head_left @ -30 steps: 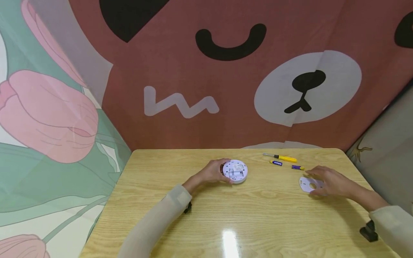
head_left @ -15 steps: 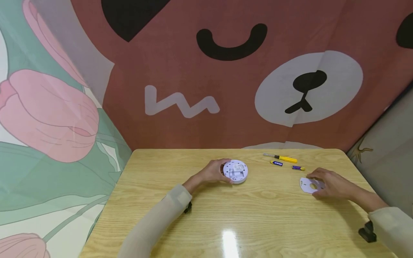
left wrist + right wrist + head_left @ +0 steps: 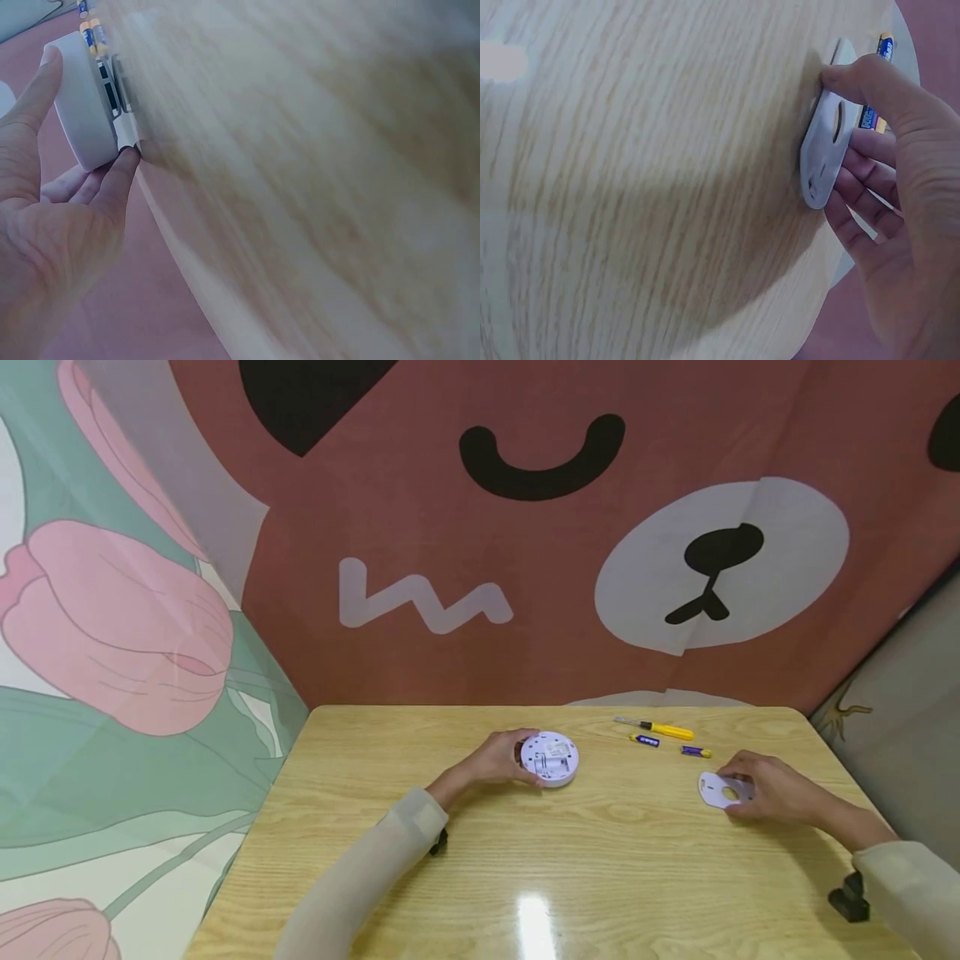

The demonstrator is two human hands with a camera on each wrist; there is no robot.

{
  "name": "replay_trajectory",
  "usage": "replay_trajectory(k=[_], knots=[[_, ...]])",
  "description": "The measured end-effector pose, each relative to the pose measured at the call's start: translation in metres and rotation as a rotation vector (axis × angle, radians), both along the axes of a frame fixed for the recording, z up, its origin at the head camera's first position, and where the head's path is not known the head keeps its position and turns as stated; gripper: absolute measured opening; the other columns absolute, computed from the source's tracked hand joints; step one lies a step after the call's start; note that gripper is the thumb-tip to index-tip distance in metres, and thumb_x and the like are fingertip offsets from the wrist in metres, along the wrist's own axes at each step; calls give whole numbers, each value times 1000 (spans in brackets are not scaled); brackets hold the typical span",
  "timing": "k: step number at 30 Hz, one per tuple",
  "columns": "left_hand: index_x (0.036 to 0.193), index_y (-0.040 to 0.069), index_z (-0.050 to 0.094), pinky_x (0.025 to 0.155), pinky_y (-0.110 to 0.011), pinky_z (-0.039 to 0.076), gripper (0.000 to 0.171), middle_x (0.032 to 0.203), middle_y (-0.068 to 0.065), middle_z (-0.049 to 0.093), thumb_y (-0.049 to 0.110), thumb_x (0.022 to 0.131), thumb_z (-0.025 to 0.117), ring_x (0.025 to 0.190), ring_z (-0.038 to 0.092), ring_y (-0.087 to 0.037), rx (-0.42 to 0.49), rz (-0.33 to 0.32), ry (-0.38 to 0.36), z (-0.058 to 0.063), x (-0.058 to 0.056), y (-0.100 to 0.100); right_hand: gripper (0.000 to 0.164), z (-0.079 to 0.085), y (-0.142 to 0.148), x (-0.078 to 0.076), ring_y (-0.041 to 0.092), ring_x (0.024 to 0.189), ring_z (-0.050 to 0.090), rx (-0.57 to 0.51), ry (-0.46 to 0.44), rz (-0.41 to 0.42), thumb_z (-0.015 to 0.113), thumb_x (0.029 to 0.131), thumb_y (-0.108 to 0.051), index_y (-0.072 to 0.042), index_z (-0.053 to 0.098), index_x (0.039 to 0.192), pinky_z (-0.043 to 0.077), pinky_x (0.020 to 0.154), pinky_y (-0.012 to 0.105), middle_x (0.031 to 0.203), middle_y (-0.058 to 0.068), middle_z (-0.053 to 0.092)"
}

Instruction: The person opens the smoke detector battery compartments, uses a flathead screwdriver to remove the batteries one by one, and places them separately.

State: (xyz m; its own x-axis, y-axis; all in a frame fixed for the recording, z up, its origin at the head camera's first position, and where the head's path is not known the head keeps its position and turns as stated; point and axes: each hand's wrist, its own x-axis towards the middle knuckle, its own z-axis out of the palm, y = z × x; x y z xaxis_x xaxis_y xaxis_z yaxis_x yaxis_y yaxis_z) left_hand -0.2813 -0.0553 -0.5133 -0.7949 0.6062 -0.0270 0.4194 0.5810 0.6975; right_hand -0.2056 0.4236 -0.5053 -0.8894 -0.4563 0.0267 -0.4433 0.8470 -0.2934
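Note:
In the head view, my left hand (image 3: 498, 758) holds a round white smoke detector (image 3: 552, 762) by its left side, its slotted back with the battery bay facing up. The left wrist view shows my thumb on one edge of the detector (image 3: 79, 105) and fingers around the other. Farther right, my right hand (image 3: 776, 789) grips a thin white mounting plate (image 3: 712, 790) with a round hole in it. In the right wrist view, thumb and fingers lie along opposite edges of the plate (image 3: 825, 161), close over the table; the palm hides part of it in the head view.
A yellow-handled screwdriver (image 3: 671, 730) lies toward the table's back edge. Two purple-and-yellow batteries (image 3: 646, 741) lie in front of it, one nearer the right hand. The wooden table (image 3: 585, 877) meets a printed cloth backdrop (image 3: 420, 668) behind.
The right hand's fingertips have drawn in closer on the plate's edges. My left hand keeps its hold on the smoke detector, and the whole view has shifted slightly.

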Motion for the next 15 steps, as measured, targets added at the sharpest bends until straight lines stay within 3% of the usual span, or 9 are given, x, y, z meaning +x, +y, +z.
replay_trajectory(k=[15], knots=[[159, 3, 46, 118, -36, 42, 104, 158, -11, 54, 34, 75, 99, 144, 52, -22, -10, -17, 17, 3, 0, 0, 59, 4, -7, -2, 5, 83, 57, 6, 68, -27, 98, 69, -39, -1, 76, 107, 52, 70, 28, 97, -3, 67]])
